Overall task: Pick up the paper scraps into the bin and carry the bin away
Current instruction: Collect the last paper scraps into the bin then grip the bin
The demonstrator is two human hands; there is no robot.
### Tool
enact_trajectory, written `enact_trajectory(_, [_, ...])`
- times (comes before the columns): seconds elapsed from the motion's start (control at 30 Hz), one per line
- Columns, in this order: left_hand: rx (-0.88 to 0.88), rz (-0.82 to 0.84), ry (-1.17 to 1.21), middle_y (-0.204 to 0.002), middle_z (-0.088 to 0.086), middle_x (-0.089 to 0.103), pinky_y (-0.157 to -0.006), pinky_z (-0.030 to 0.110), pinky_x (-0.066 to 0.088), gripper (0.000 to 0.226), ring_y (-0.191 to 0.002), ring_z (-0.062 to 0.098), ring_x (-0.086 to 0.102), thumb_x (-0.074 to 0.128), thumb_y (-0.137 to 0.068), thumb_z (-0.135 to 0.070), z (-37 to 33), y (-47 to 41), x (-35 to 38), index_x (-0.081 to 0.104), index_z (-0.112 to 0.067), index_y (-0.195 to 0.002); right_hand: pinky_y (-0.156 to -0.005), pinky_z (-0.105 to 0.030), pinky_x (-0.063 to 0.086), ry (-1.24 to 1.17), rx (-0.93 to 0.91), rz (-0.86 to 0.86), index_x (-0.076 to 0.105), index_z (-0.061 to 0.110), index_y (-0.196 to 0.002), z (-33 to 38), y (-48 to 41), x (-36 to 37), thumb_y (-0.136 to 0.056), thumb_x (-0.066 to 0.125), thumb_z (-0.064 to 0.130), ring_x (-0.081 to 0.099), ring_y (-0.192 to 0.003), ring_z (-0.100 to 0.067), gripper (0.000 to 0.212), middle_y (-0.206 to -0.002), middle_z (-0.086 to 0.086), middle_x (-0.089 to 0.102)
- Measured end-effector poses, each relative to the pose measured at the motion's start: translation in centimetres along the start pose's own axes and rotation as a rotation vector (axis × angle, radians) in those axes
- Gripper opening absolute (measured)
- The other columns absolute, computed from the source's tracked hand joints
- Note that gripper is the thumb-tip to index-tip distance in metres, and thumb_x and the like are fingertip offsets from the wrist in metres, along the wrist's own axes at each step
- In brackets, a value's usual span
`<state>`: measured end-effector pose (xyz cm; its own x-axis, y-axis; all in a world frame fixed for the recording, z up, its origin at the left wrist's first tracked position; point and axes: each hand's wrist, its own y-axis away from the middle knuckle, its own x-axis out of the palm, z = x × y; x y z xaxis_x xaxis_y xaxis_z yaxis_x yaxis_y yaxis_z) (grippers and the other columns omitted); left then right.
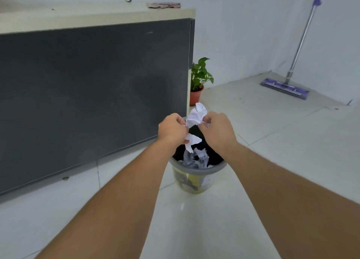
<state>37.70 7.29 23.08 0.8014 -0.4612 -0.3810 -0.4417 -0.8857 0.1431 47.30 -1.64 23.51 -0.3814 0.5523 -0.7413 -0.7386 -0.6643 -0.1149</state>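
Observation:
A small round bin with a grey rim and a black liner stands on the tiled floor in the middle of the view. Several crumpled paper scraps lie inside it. Both my hands are held together right above the bin's opening. My left hand is closed on a white crumpled paper scrap that hangs down toward the bin. My right hand pinches another white crumpled scrap that sticks up between the two hands. The far rim of the bin is hidden behind my hands.
A long dark cabinet with a pale top fills the left, close to the bin. A potted green plant stands at its corner just behind the bin. A purple flat mop leans on the wall at the right. A cloth lies on the cabinet top.

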Motion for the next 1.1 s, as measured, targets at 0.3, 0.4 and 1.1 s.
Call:
enact_trajectory(0.3, [-0.042, -0.046, -0.02, -0.102, 0.009, 0.063, -0.05, 0.026, 0.06, 0.018, -0.079, 0.026, 0.072, 0.064, -0.089, -0.006, 1.7, -2.0, 1.4, 0.054, -0.013, -0.075, -0.052, -0.023, 0.032, -0.019, -0.004, 0.019, 0.062, 0.018, -0.095, -1.8, -1.3, 2.0, -0.094, 0.057, 0.027, 0.052, -0.064, -0.011, 0.011, -0.105, -0.006, 0.061])
enact_trajectory(0.4, [-0.104, 0.038, -0.031, -0.096, 0.009, 0.064, -0.066, 0.037, 0.065, 0.015, -0.085, 0.027, 0.071, 0.069, -0.088, -0.014, 2.1, -2.2, 1.7, 0.059, -0.008, -0.08, -0.048, -0.02, 0.035, 0.012, 0.063, 0.058, 0.062, 0.017, -0.108, -2.1, -1.7, 2.5, -0.092, 0.061, 0.027, 0.052, -0.06, -0.009, 0.018, -0.112, -0.006, 0.059])
enact_trajectory(1.1, [-0.292, -0.031, -0.077, -0.157, 0.008, 0.036, -0.105, 0.048, 0.047, 0.079, -0.131, 0.037, 0.048, 0.067, -0.089, -0.038, 9.7, 1.2, -1.8, 0.024, -0.023, -0.154, -0.09, -0.05, 0.047, 0.137, 0.411, -0.001, 0.034, 0.008, -0.141, -10.1, 0.9, 1.4, -0.09, 0.059, 0.023, 0.044, -0.12, -0.041, 0.059, -0.136, -0.023, 0.036])
